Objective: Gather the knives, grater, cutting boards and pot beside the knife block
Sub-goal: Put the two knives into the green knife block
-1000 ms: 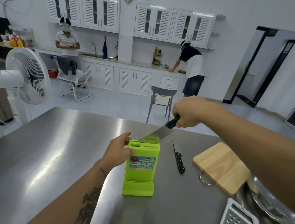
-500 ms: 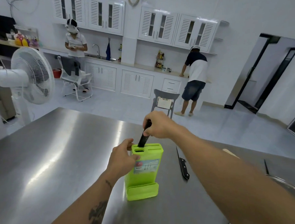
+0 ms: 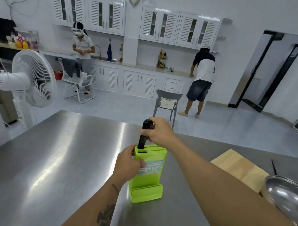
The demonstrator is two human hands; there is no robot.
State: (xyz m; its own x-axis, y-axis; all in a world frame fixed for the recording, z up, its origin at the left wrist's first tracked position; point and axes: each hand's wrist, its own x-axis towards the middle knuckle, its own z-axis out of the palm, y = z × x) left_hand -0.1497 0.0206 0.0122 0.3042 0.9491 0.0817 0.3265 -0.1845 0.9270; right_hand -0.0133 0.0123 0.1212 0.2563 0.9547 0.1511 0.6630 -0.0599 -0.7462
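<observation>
A lime-green knife block (image 3: 149,174) stands upright on the steel table (image 3: 57,168). My left hand (image 3: 128,165) grips the block's upper left side. My right hand (image 3: 158,131) holds the black handle of a knife (image 3: 144,134) whose blade is sunk in the block's back slot. A wooden cutting board (image 3: 239,168) lies to the right, partly behind my right forearm. A steel pot (image 3: 284,195) sits at the right edge, overlapping the board's near corner. A thin dark tip of another knife (image 3: 273,167) shows beyond the pot. The grater is hidden.
A white standing fan (image 3: 26,78) is off the table's left corner. A grey chair (image 3: 167,103) stands beyond the far edge. Two people work at the white counter (image 3: 146,67) along the back wall. A dark doorway (image 3: 273,72) opens at the right.
My right hand brought the knife upright and pushed its blade down into the block. The view has moved closer, and my right arm now hides the small knife on the table.
</observation>
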